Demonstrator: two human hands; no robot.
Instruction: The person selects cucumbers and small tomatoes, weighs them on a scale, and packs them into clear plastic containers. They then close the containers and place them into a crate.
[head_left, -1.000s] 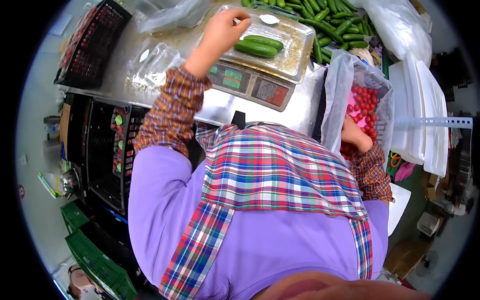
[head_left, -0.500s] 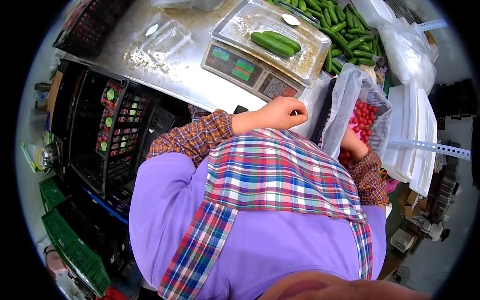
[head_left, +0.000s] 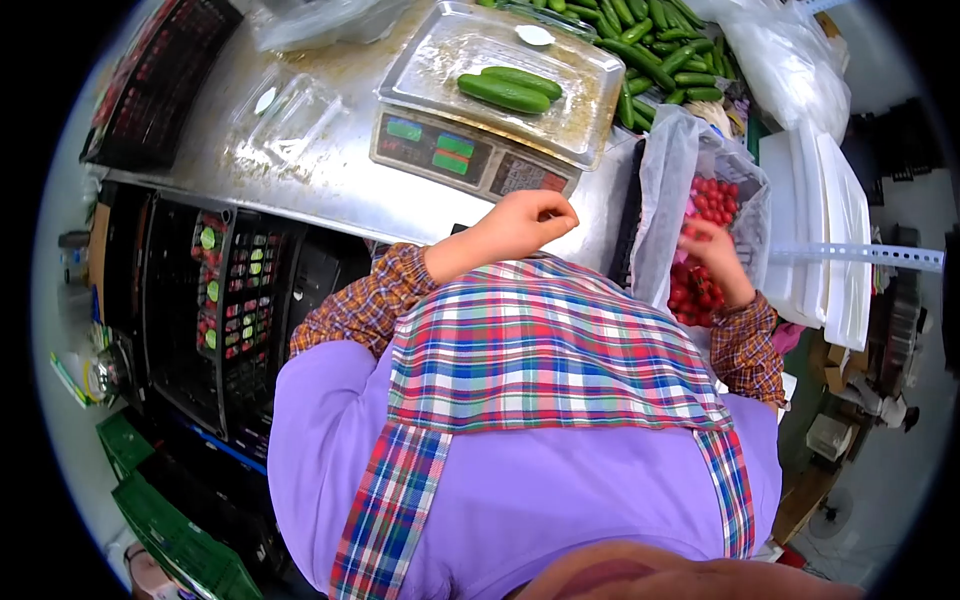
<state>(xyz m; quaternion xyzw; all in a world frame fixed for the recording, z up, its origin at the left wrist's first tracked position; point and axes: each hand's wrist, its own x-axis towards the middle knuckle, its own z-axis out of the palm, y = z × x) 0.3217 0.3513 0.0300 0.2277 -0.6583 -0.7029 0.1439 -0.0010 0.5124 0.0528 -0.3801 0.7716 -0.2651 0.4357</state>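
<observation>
My left hand (head_left: 525, 222) hovers in front of the scale (head_left: 440, 150), its fingers curled toward the thumb with nothing visible in them. Two cucumbers (head_left: 505, 93) lie in a clear plastic tray (head_left: 590, 135) on the scale. On the right, my right hand (head_left: 718, 255) is inside a lined crate (head_left: 668, 190), over small round red cherry tomatoes (head_left: 715, 200). Its fingers are bent together near the tomatoes; whatever they hold is too small and blurred to make out. White plastic film (head_left: 660, 230) covers the crate's near-left wall.
Many cucumbers (head_left: 665, 50) are heaped behind the scale. An empty clear plastic box (head_left: 290, 120) is on the metal table (head_left: 345, 185). Dark crates (head_left: 165, 80) stand at the left, one holding packed punnets (head_left: 240, 270). White foam boxes (head_left: 815, 220) stand at the right.
My right hand has risen in the crate, so its fingers now show and more tomatoes are visible below. My left hand stays curled. The view has shifted slightly.
</observation>
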